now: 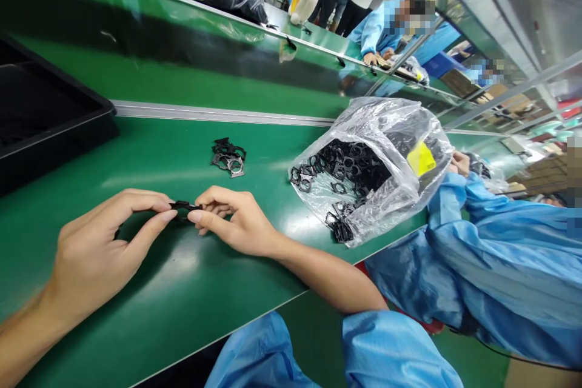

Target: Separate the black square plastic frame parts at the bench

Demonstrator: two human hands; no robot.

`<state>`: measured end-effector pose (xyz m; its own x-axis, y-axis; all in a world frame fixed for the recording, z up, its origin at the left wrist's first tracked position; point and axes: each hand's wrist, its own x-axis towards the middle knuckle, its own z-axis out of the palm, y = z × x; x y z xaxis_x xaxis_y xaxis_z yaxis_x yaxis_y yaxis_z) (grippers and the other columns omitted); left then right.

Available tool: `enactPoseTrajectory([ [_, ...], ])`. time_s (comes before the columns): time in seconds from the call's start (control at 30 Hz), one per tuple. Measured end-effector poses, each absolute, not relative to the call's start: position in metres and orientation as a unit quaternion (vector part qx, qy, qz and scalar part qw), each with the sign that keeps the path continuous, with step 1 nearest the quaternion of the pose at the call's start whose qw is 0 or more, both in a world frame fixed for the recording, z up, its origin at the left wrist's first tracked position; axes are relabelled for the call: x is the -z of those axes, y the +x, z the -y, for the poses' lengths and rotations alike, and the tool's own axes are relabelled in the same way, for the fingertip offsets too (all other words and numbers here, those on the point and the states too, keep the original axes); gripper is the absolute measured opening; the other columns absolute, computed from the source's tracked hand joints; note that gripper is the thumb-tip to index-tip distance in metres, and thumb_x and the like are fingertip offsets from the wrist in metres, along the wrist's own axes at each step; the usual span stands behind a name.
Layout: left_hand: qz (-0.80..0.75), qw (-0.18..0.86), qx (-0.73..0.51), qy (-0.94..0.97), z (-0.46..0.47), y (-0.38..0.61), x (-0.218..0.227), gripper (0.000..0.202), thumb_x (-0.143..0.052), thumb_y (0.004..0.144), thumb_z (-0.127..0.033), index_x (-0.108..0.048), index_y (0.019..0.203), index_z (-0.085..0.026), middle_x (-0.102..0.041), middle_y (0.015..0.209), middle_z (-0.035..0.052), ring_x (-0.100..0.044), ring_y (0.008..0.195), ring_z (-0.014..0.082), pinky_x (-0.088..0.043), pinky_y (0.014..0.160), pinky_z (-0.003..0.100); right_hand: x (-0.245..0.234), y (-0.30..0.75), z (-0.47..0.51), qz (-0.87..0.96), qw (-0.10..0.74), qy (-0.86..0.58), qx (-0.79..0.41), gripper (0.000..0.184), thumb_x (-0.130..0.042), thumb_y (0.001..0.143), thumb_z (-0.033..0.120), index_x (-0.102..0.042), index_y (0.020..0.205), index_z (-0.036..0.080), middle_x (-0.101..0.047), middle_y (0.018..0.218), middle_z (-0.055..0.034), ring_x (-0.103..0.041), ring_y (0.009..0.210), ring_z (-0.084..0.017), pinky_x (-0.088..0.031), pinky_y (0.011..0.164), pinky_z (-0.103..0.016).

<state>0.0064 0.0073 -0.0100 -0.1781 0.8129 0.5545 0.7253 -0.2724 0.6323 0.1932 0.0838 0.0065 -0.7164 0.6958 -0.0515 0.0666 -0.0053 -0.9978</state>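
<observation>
A left hand (104,242) and a right hand (239,221) pinch a small black frame (184,206) between their fingertips, a narrow grip holding it just above a green conveyor belt (150,273). A loose heap of similar black frames (228,157) lies on the belt just ahead of the hands. Further right, a clear plastic bag (400,121) full of black frames (350,170) lies on the belt. A black tray (45,115) sits at far left. Beyond the bag, a co-worker's hand (460,163) shows, with a blue sleeve (500,236) beside the belt.
</observation>
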Motion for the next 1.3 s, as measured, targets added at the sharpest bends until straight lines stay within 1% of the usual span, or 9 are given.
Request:
enactPoseTrajectory([
  [0.1,-0.587,0.054,-0.489,0.643,-0.009,0.008,0.012,0.005,-0.071,0.089,-0.028,-0.069,0.085,-0.027,-0.077,0.085,-0.0074,-0.074,0.077,0.014,-0.058,0.076,0.026,-0.007,0.196,-0.084,0.703,0.24,-0.293,-0.602,0.038,-0.066,0.091,0.058,-0.061,0.088,0.021,-0.063,0.076,0.0006,-0.063,0.069,-0.014,-0.052,0.067,-0.025],
  [0.17,-0.569,0.065,-0.507,0.644,-0.011,0.011,0.013,0.005,-0.073,0.088,-0.024,-0.068,0.088,-0.025,-0.077,0.087,-0.0061,-0.074,0.079,0.0129,-0.058,0.079,0.024,-0.007,0.197,-0.085,0.736,0.255,-0.298,-0.552,0.032,-0.064,0.094,0.051,-0.064,0.088,0.02,-0.066,0.082,-0.0019,-0.065,0.074,-0.016,-0.053,0.072,-0.027],
  [0.23,-0.551,0.056,-0.533,0.64,-0.015,0.012,0.013,0.005,-0.073,0.089,-0.021,-0.068,0.089,-0.021,-0.077,0.085,-0.0031,-0.074,0.078,0.012,-0.059,0.077,0.023,-0.007,0.198,-0.089,0.763,0.277,-0.308,-0.497,0.024,-0.064,0.096,0.043,-0.067,0.088,0.021,-0.068,0.083,-0.0034,-0.066,0.076,-0.017,-0.054,0.074,-0.028],
  [0.33,-0.516,0.041,-0.555,0.651,-0.023,0.009,0.014,0.007,-0.073,0.09,-0.019,-0.067,0.091,-0.018,-0.077,0.085,0.0007,-0.073,0.078,0.0117,-0.059,0.077,0.022,-0.006,0.196,-0.097,0.784,0.298,-0.295,-0.457,0.016,-0.066,0.095,0.037,-0.069,0.089,0.022,-0.072,0.085,-0.0043,-0.068,0.075,-0.018,-0.057,0.078,-0.029],
  [0.47,-0.483,0.024,-0.562,0.671,-0.028,0.007,0.012,0.007,-0.074,0.089,-0.017,-0.067,0.088,-0.016,-0.077,0.084,0.0039,-0.073,0.077,0.0121,-0.058,0.076,0.023,-0.007,0.195,-0.103,0.813,0.325,-0.268,-0.402,0.015,-0.065,0.096,0.032,-0.07,0.089,0.02,-0.075,0.084,-0.0043,-0.07,0.071,-0.017,-0.059,0.075,-0.027],
  [0.67,-0.481,0.036,-0.568,0.667,-0.026,0.008,0.009,0.005,-0.072,0.09,-0.015,-0.067,0.087,-0.016,-0.077,0.085,0.0049,-0.073,0.08,0.0131,-0.058,0.079,0.024,-0.01,0.197,-0.101,0.84,0.331,-0.252,-0.349,0.013,-0.063,0.097,0.026,-0.07,0.087,0.019,-0.076,0.083,-0.0042,-0.071,0.07,-0.015,-0.059,0.073,-0.025],
  [1.03,-0.535,0.087,-0.546,0.639,-0.025,0.011,0.01,0.011,-0.063,0.095,-0.022,-0.064,0.085,-0.018,-0.073,0.083,0.0029,-0.07,0.078,0.0134,-0.057,0.077,0.025,-0.005,0.196,-0.103,0.837,0.337,-0.242,-0.356,0.012,-0.065,0.096,0.024,-0.07,0.087,0.018,-0.075,0.081,-0.0036,-0.07,0.07,-0.015,-0.057,0.072,-0.025],
  [1.17,-0.578,0.152,-0.545,0.588,-0.016,0.013,0.007,0.011,-0.066,0.093,-0.03,-0.069,0.09,-0.019,-0.075,0.084,0.0008,-0.071,0.076,0.0131,-0.058,0.075,0.023,-0.005,0.197,-0.092,0.827,0.336,-0.252,-0.374,0.014,-0.064,0.097,0.028,-0.071,0.091,0.017,-0.075,0.083,-0.0036,-0.07,0.074,-0.014,-0.056,0.075,-0.024],
  [1.3,-0.623,0.187,-0.505,0.568,-0.01,0.01,0.007,0.018,-0.07,0.088,-0.042,-0.074,0.089,-0.024,-0.076,0.087,-0.0031,-0.071,0.078,0.0132,-0.058,0.08,0.023,0.0,0.197,-0.086,0.815,0.33,-0.243,-0.409,0.02,-0.064,0.098,0.032,-0.072,0.093,0.015,-0.074,0.086,-0.0046,-0.066,0.073,-0.012,-0.055,0.072,-0.022],
])
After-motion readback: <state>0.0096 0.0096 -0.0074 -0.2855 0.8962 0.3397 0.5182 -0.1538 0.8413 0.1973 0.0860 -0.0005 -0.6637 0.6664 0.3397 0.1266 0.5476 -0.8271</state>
